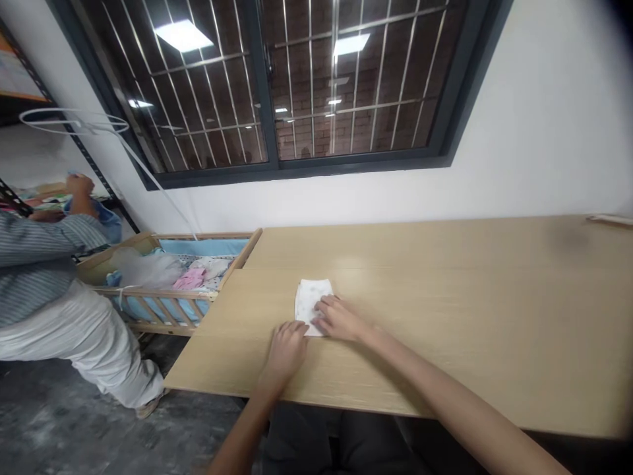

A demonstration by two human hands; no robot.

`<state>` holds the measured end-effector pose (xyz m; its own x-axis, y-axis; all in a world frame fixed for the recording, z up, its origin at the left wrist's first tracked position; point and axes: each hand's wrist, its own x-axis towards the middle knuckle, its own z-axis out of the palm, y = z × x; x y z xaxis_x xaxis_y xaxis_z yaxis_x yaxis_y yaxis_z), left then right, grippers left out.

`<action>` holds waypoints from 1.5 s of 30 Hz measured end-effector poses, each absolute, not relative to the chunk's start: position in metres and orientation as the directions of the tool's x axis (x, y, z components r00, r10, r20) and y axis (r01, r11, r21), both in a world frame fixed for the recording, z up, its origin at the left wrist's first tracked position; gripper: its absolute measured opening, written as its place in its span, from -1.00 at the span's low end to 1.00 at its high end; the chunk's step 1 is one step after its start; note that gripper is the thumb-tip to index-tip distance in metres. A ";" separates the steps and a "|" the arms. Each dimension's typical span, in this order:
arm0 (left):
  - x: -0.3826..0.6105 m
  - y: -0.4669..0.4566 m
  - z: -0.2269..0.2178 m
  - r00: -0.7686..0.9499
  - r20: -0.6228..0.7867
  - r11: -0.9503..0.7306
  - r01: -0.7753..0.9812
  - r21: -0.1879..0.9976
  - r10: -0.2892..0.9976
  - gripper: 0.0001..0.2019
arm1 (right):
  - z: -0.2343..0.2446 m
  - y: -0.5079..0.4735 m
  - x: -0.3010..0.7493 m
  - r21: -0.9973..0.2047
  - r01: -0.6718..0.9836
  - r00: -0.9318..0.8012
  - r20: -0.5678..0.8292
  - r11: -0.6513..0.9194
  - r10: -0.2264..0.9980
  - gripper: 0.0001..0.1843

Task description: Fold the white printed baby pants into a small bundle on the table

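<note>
A small white folded cloth with faint printed spots lies flat on the wooden table in front of me. My left hand is at its lower left corner, fingers drawn together and the thumb on the edge, so the corner looks pinched. Across the right side of the cloth rests my right hand, its bent fingers apart and their tips on the fabric. Part of the cloth's right and lower edge is hidden under the hands.
Left of the table stands a wooden crib with blue lining, a pink cloth and white netting inside. Another person is beside it, handling blue fabric at a shelf. A barred window is above the table.
</note>
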<state>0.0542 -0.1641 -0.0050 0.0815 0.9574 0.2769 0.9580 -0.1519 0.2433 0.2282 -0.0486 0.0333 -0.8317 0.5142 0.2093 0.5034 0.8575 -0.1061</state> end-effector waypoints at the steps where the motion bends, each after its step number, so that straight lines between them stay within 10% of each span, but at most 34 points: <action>1: 0.047 -0.160 -0.003 0.102 0.280 -0.173 0.954 0.244 0.955 -0.78 | 0.033 -0.057 0.236 -0.133 0.511 -0.826 0.199 0.849 0.528 -0.63; 16: 0.024 -0.174 -0.008 0.211 0.312 -0.329 0.859 0.394 0.926 -0.85 | 0.016 -0.108 0.271 -0.422 0.554 -0.666 0.292 0.717 0.686 -0.62; 27: 0.011 -0.061 0.037 -0.078 0.279 -0.079 0.857 0.509 0.957 -0.78 | 0.015 0.001 0.227 -0.747 0.495 -0.268 0.354 0.444 0.896 -0.65; 36: 0.043 -0.030 0.001 -0.193 0.336 0.051 0.921 0.387 0.922 -0.67 | -0.013 0.014 0.217 -0.599 0.667 -0.180 0.447 0.443 0.876 -0.60; 40: 0.042 -0.035 -0.007 -0.113 0.395 -0.050 0.924 0.380 0.911 -0.45 | -0.004 -0.006 0.211 -0.275 0.686 -0.437 0.585 0.674 0.683 -0.44; 45: 0.056 -0.040 -0.024 0.135 0.317 -0.260 0.881 0.396 0.939 -0.22 | -0.011 -0.016 0.203 -0.137 0.525 -0.759 0.372 0.840 0.534 -0.29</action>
